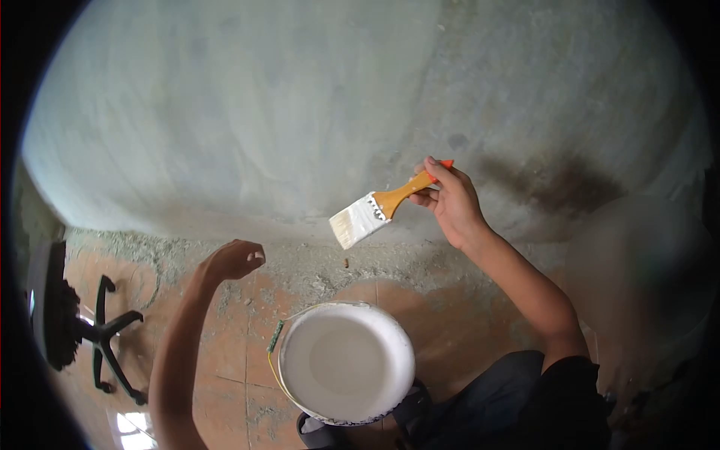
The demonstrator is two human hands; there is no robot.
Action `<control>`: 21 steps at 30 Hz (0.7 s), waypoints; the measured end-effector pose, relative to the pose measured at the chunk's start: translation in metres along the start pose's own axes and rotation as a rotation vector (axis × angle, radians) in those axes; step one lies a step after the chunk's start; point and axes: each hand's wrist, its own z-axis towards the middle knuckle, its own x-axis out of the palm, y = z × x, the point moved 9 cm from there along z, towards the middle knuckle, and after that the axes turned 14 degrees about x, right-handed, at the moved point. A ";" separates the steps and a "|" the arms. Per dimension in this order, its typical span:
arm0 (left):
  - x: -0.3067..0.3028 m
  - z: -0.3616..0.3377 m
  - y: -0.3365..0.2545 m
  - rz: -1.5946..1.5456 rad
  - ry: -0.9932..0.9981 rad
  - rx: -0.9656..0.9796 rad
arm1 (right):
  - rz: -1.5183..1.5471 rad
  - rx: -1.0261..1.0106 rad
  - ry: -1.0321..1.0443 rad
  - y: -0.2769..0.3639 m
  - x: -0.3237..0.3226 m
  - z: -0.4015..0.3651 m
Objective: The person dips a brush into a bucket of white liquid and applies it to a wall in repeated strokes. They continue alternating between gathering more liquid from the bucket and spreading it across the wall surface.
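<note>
A wide flat paintbrush [396,198] with a yellow-orange handle and a red handle end is held in my right hand [454,201]. White paint coats its ferrule, and its pale bristles point down to the left, in front of the wall [300,112]. My left hand [232,260] is curled closed over the floor near the wall's foot, with nothing visible in it. Below and between both hands stands a white bucket [405,352] containing whitish liquid [337,364]. Its wire handle with a green grip [276,336] rests along the left side.
Grey crumbs and dust [322,274] lie along the wall's foot on the tiled floor [225,360]. At the left is a black chair base [105,330]. A dark stain [562,184] marks the wall at right. My sandalled feet [412,409] flank the bucket.
</note>
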 end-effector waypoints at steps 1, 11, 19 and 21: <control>-0.006 -0.001 -0.011 0.006 0.013 0.015 | 0.009 -0.001 -0.019 -0.002 -0.005 -0.001; 0.013 -0.007 -0.112 -0.602 -0.182 0.313 | -0.037 0.134 -0.002 -0.034 -0.016 -0.023; 0.089 0.028 -0.095 -0.919 -0.117 0.390 | -0.145 0.405 -0.097 -0.083 -0.048 -0.069; 0.088 0.032 -0.090 -1.012 -0.131 0.339 | -0.198 0.467 -0.042 -0.106 -0.039 -0.075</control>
